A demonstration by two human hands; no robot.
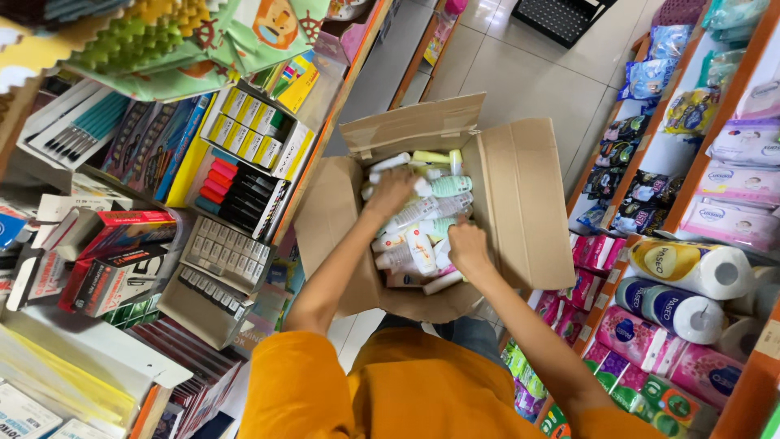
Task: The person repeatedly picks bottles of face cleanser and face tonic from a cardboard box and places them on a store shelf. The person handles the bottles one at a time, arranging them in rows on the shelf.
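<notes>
Left of the cardboard box (520,195) stand shelves of stationery, with a tray of marker pens (240,189) closest to it. Inside the box lies a heap of white and pale green bottles (422,219), most with their long axes running across the box. The left hand (392,192) rests on the heap's far side, fingers curled over a bottle; whether it grips, I cannot tell. The right hand (469,246), nearer the body, is closed among the bottles at the box's near right. Right of the box sit tissue rolls (691,268).

brown cardboard box (520,195) holds white and pale green bottles (422,219); orange sleeves (309,390) at six o'clock; pink packs (642,341) at four o'clock.
</notes>
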